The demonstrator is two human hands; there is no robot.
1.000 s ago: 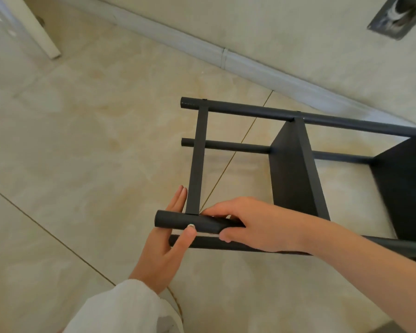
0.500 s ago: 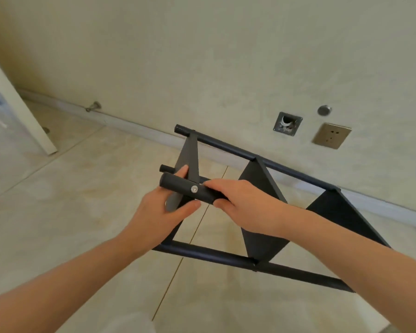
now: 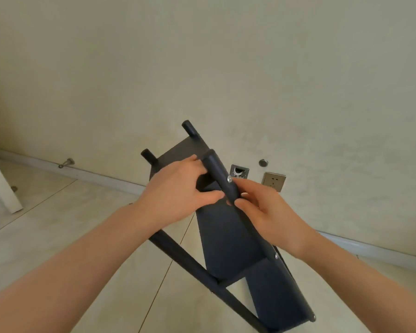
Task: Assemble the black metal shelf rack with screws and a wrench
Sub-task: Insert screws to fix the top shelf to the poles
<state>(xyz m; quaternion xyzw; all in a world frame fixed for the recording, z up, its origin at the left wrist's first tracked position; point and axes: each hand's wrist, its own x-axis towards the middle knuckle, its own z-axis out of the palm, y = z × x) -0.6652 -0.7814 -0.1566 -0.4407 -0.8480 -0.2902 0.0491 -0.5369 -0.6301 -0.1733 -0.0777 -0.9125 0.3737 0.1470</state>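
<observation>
The black metal shelf rack [image 3: 228, 239] stands tilted in front of me, its round posts pointing up toward the wall and its flat shelves sloping away below. My left hand [image 3: 175, 193] grips the top shelf edge beside the nearest post [image 3: 216, 171]. My right hand [image 3: 267, 212] pinches that same post just below a silver screw head [image 3: 229, 179]. A second screw [image 3: 276, 255] shows lower on the post. No wrench is in view.
A beige wall is close behind the rack, with a socket plate [image 3: 273, 181], a square pipe opening [image 3: 238, 171] and a round cap [image 3: 263, 162]. A door stop [image 3: 66, 162] sticks out of the baseboard at left. A white door edge [image 3: 0, 188] stands far left on the tiled floor.
The rack has been swung up from lying on the floor to nearly upright. Both hands moved up with it and stayed on the near post, and my view rose toward the wall.
</observation>
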